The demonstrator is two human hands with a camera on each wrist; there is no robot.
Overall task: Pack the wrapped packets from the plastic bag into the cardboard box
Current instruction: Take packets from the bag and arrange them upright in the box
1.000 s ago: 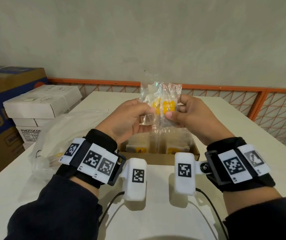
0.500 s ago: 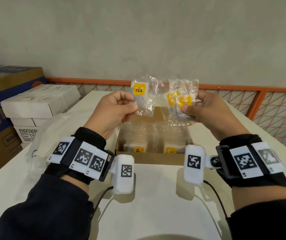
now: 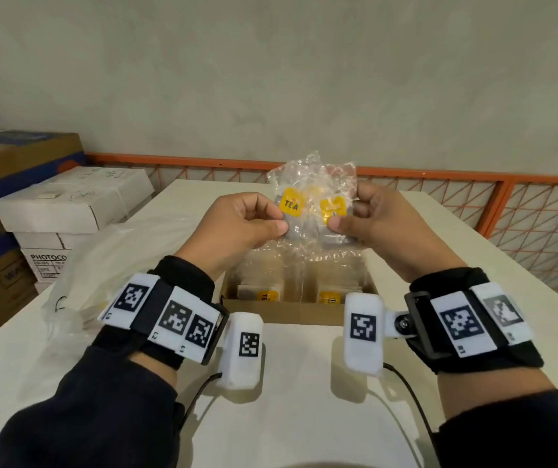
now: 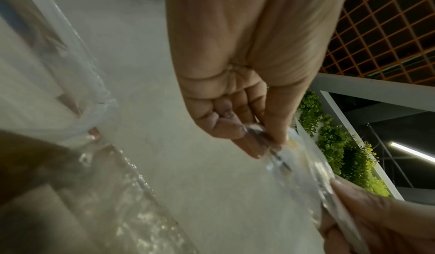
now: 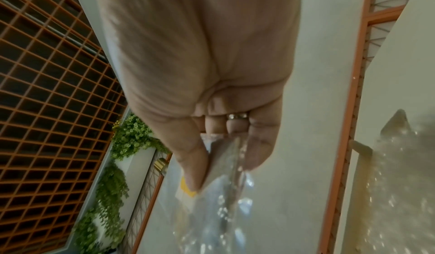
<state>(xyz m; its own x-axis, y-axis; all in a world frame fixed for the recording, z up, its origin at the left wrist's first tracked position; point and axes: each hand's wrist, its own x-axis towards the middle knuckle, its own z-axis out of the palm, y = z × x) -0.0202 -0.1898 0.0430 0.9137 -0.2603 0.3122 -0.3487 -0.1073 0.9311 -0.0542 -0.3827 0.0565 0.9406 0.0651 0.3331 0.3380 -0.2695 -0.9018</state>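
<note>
Both hands hold clear-wrapped tea packets with yellow labels above the open cardboard box (image 3: 301, 318). My left hand (image 3: 257, 221) pinches one packet (image 3: 291, 211) marked TEA between thumb and fingers; the same pinch shows in the left wrist view (image 4: 263, 142). My right hand (image 3: 363, 217) pinches a small bunch of packets (image 3: 333, 211) right beside it, seen edge-on in the right wrist view (image 5: 223, 165). The two lots touch or overlap. More packets (image 3: 270, 293) lie in rows inside the box. The crumpled plastic bag (image 3: 91, 282) lies on the table to the left.
The white table (image 3: 297, 383) carries the box near its middle. White cartons (image 3: 68, 204) and a large brown and blue carton (image 3: 7, 170) are stacked off the table's left side. An orange mesh railing (image 3: 524, 211) runs behind and to the right.
Half a second ago the hands were apart, each with its own packets. They have since come back together, so the left packet meets the right bunch above the box.
</note>
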